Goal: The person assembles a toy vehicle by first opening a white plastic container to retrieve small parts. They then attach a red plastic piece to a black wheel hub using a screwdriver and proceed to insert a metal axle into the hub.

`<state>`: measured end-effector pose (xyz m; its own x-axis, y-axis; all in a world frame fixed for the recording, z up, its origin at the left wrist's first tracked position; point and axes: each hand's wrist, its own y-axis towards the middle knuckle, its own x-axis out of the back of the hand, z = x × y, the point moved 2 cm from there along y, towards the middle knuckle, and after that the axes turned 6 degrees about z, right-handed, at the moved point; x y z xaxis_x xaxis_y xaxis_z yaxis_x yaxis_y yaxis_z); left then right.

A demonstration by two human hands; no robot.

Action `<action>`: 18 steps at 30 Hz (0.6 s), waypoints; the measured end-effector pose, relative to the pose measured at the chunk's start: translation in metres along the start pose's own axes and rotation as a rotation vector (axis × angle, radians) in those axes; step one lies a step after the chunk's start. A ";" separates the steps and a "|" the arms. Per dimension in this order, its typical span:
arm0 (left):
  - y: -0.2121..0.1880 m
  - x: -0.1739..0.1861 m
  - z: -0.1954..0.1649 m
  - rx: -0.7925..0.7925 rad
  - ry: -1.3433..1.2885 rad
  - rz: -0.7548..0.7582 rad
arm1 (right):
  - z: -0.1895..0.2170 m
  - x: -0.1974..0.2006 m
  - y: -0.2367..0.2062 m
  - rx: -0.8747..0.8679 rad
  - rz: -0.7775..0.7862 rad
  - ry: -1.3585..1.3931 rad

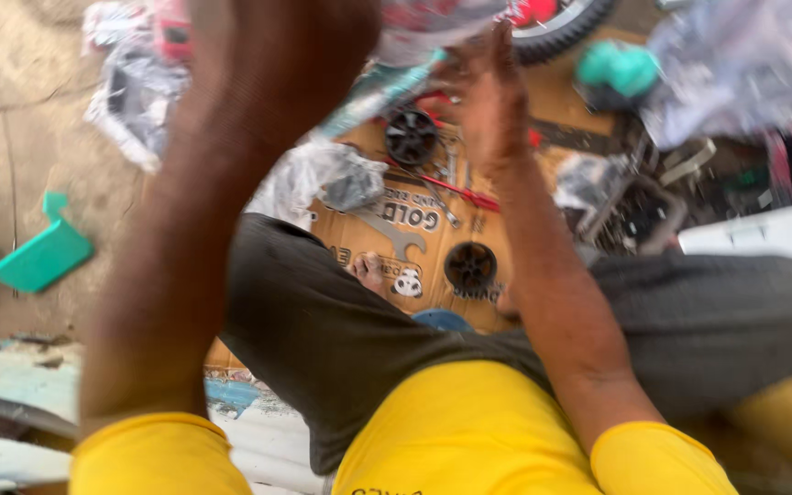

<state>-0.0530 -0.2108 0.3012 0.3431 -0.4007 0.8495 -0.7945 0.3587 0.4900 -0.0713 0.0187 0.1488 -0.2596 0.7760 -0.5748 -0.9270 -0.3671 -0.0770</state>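
Both arms raised over a cluttered cardboard sheet

Our right hand pinches a clear plastic bag up high; our left hand's fingers we cannot tell. The blurred bag could slip and drop onto the small black wheels and spanner below.

Right hand raised at a clear plastic bag, 2 black wheels on cardboard, spanner

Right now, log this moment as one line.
left hand: raised, blurred | right hand: raised, at clear plastic wrap | below: cardboard, two black wheels
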 end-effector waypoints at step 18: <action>-0.093 -0.188 -0.090 0.520 -0.844 0.331 | -0.096 0.104 -0.046 -0.018 -0.509 0.726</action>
<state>0.0011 -0.0927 0.1134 -0.2337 -0.8793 0.4151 -0.9712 0.2312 -0.0570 -0.0298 0.0667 0.0148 0.4251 0.3324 -0.8419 -0.8771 -0.0785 -0.4738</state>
